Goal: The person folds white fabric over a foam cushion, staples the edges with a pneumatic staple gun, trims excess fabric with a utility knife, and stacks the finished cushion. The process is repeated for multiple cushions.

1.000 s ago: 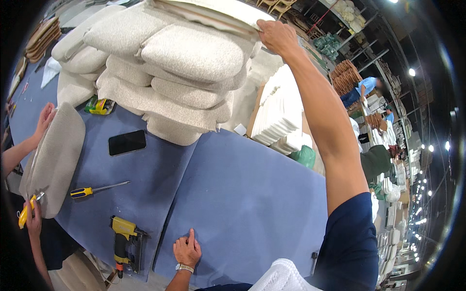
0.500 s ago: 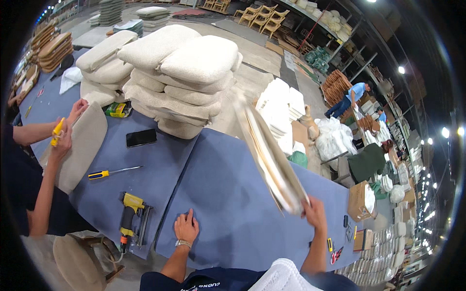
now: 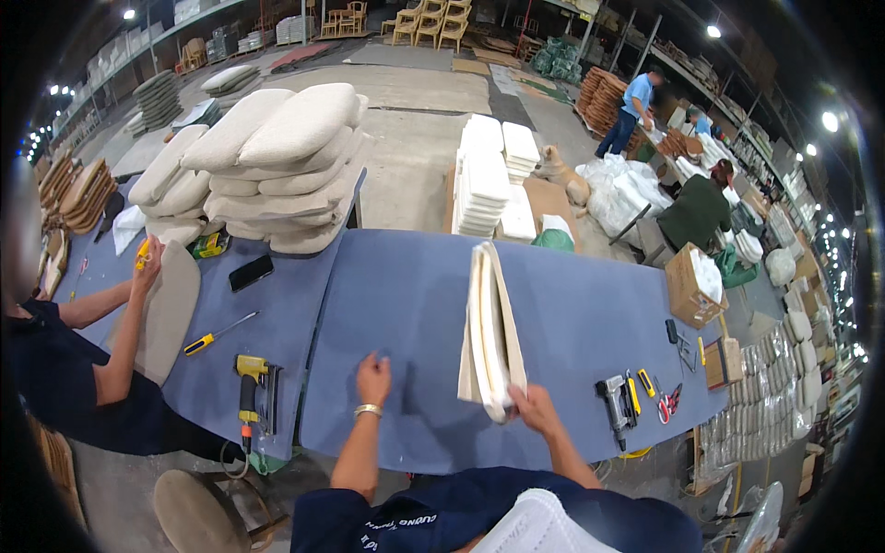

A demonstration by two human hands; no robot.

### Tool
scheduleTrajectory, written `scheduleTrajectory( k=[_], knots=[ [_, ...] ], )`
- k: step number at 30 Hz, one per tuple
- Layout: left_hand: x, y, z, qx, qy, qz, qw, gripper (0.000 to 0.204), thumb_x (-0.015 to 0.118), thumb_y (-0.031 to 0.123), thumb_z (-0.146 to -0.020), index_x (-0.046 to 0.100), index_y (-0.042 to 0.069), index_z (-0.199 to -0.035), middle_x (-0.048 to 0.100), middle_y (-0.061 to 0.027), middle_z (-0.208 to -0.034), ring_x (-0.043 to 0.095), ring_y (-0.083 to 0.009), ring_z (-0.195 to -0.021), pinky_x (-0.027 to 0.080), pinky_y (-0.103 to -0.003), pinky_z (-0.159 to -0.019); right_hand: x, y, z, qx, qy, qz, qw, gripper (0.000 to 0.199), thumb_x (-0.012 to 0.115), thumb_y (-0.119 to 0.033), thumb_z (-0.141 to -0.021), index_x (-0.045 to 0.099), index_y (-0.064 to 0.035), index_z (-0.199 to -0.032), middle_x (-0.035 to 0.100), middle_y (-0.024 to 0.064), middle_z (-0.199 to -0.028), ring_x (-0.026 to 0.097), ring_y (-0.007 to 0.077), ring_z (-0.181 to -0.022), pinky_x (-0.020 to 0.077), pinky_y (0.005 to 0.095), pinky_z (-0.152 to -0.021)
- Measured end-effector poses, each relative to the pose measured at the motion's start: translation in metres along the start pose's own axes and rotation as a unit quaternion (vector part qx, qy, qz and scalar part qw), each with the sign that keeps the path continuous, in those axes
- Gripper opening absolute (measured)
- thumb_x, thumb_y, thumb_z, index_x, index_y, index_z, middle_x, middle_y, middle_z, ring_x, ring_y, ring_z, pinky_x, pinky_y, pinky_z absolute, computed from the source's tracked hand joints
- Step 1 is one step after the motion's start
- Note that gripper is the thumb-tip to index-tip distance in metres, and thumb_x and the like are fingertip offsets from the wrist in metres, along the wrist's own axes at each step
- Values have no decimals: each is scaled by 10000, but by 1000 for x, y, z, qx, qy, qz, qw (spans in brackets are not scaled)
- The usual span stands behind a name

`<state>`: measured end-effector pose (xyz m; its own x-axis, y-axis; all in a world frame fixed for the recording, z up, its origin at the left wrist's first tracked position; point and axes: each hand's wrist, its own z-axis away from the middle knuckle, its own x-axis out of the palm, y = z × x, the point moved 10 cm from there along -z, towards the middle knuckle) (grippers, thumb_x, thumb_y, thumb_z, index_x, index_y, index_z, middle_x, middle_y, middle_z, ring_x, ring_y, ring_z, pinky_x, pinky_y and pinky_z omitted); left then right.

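Observation:
My right hand [image 3: 533,407] grips the near end of a cream upholstered seat pad [image 3: 489,327], which stands on edge on the blue table [image 3: 572,313]. My left hand [image 3: 373,378], with a watch band at the wrist, lies flat and open on the blue surface to the pad's left. A tall stack of cream cushions [image 3: 267,166] rises at the far left of the table.
To my left a co-worker's hand [image 3: 147,253] holds a yellow tool over a beige pad [image 3: 166,309]. A yellow staple gun [image 3: 251,387], a screwdriver [image 3: 218,333] and a black phone [image 3: 250,272] lie nearby. A grey staple gun [image 3: 613,401] and small tools lie on the right.
My right hand has brought the cream pad down from the cushion stack to the table in front of me. My left hand stayed flat on the table.

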<state>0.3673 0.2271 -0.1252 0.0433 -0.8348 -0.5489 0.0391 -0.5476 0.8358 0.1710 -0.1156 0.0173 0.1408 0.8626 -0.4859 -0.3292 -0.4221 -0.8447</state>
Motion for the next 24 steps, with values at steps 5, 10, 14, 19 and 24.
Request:
scheduleTrajectory(
  k=[5, 10, 14, 19, 24],
  knots=[
    [118, 124, 100, 34, -128, 345, 929, 564, 463, 407, -1090, 474, 42, -1520, 604, -178, -1395, 588, -307, -1271, 437, -404, -1094, -22, -20, -36, -18, -73, -283, 956, 399, 566, -374, -1054, 677, -14, -922, 628, 48, -663, 579, 141, -515, 479, 311, -489],
    [90, 276, 186, 126, -110, 387, 907, 634, 374, 471, -1113, 461, -21, -1503, 537, -159, -1489, 509, -230, -1358, 397, -384, -1141, -91, -68, 0, 1, -82, -537, 840, 319, 562, -341, -1062, 624, -32, -1111, 599, 13, -681, 533, 118, -468, 416, 277, -396],
    [6, 399, 228, 226, -197, 367, 881, 634, 609, 342, -1047, 452, -68, -1505, 528, -209, -1508, 486, -264, -1410, 368, -389, -1176, -120, -95, -4, -79, -201, -694, 687, 384, 461, -418, -1097, 601, -67, -1028, 569, -3, -682, 513, 118, -513, 413, 263, -438],
    [4, 412, 270, 220, -2, 113, 969, 762, 805, 280, -897, 456, -42, -1494, 583, -223, -1425, 573, -276, -1317, 454, -388, -1099, -148, -74, -22, -94, -172, -722, 663, 449, 454, -432, -1104, 569, -57, -886, 570, 54, -726, 611, 200, -637, 498, 313, -569],
    [42, 364, 289, 183, 110, 279, 936, 763, 855, 275, -869, 483, -32, -1460, 657, -194, -1295, 651, -233, -1204, 523, -380, -1015, -173, -62, -11, -165, -193, -590, 766, 445, 460, -416, -1101, 554, -36, -890, 580, 81, -704, 633, 213, -622, 521, 340, -597]
  ],
)
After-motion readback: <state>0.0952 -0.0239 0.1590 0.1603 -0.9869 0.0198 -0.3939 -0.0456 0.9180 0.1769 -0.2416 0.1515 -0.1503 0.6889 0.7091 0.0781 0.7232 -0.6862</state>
